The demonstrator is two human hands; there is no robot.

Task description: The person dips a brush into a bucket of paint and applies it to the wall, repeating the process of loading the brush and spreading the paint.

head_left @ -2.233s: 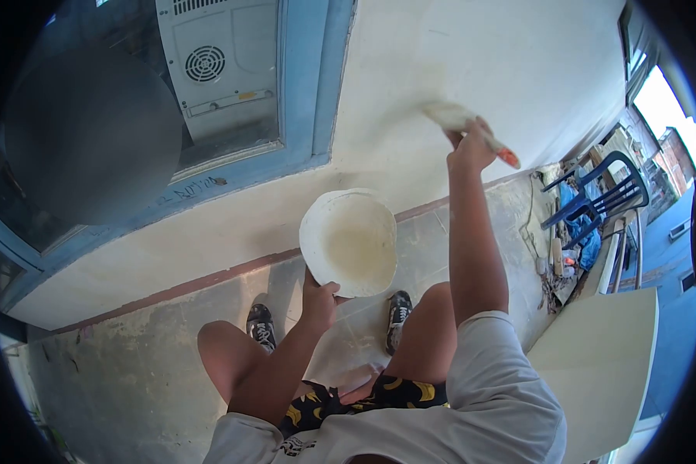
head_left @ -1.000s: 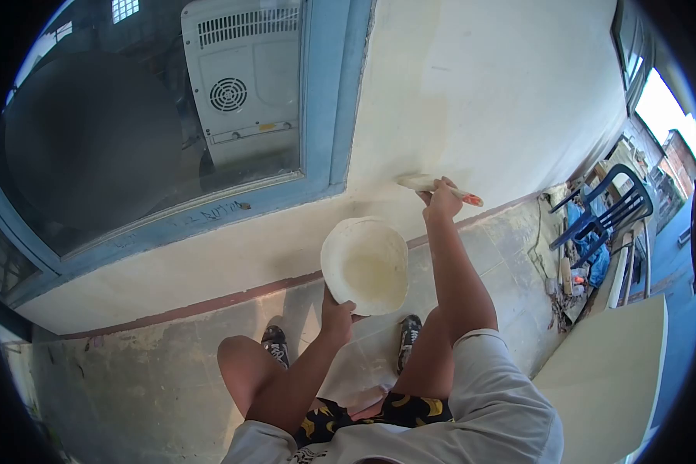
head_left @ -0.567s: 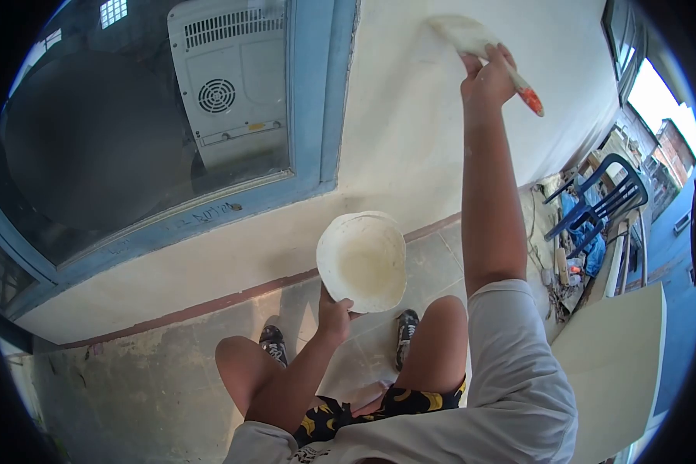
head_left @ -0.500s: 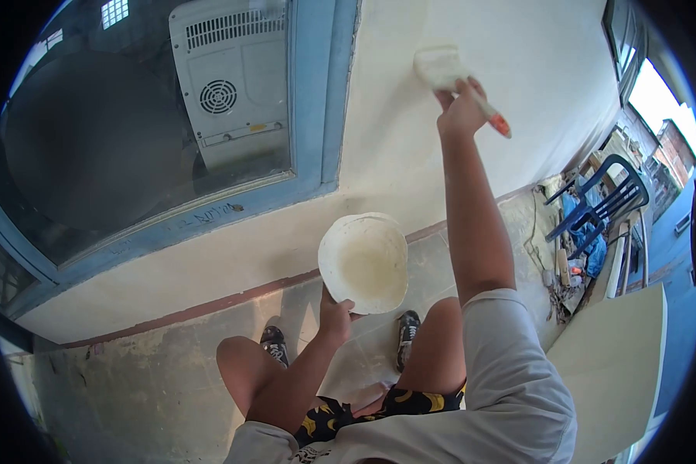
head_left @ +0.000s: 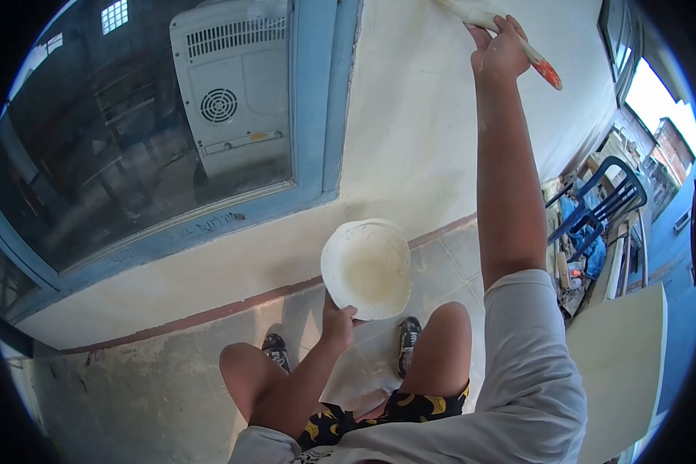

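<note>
My right hand (head_left: 501, 50) is raised high and closed round a wide paintbrush (head_left: 478, 11). The brush has a pale handle with a red-orange end, and its head is partly cut off by the top of the view, at the cream wall (head_left: 417, 100). Low in the middle, my left hand (head_left: 339, 319) grips the near rim of a white bowl-like tub (head_left: 332, 267), thumb on the edge. Off-white paint (head_left: 371, 278) lies in the bottom of the tub. The tub is held above the floor, in front of the wall's base.
A blue-framed window (head_left: 317, 116) fills the left, with a white appliance (head_left: 232, 85) behind the glass. At the right stand a dark blue plastic chair (head_left: 607, 205), piled scrap and a pale board (head_left: 622, 363). Tiled floor (head_left: 155, 394) lies below.
My right hand has moved up and to the right along the wall with the paintbrush. The tub in my left hand has shifted very slightly downward in view.
</note>
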